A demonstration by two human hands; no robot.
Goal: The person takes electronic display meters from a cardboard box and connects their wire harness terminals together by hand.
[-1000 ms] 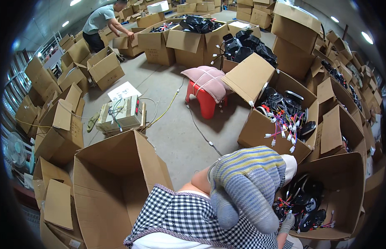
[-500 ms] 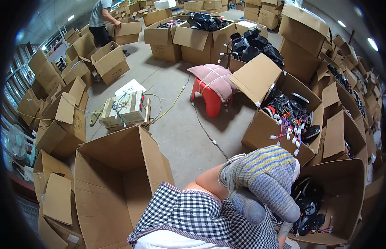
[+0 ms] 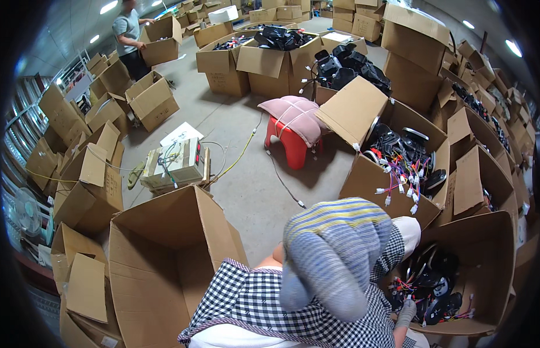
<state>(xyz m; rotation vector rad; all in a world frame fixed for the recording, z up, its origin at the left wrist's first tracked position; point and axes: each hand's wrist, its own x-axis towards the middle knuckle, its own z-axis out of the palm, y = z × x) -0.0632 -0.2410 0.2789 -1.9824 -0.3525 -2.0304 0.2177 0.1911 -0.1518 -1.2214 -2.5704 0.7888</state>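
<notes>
My left hand [image 3: 333, 255], in a grey, blue and yellow striped knit glove, is raised close to the head camera above my lap. Its fingers curl downward; the palm side is hidden, so I cannot make out what they hold, if anything. At lower right, my gloved right hand [image 3: 406, 314] reaches into an open cardboard box [image 3: 484, 255]. Its fingers close on a bunch of thin coloured wires [image 3: 404, 286] with white connectors. Black plastic parts [image 3: 435, 281] with wires lie beside it in that box. A black-and-white checked apron [image 3: 252, 296] covers my lap.
A deep cardboard box [image 3: 165, 261] stands open at my left. Ahead are a red stool [image 3: 294, 145] with a pink cushion [image 3: 296, 116], a box-shaped device [image 3: 180, 165] and floor cables. More boxes of black parts line the right. A person [image 3: 129, 40] holds a box far left.
My left hand has moved left and nearer the camera. Wires now show at my right hand, which is more visible inside the box. The far person has straightened up, lifting a box.
</notes>
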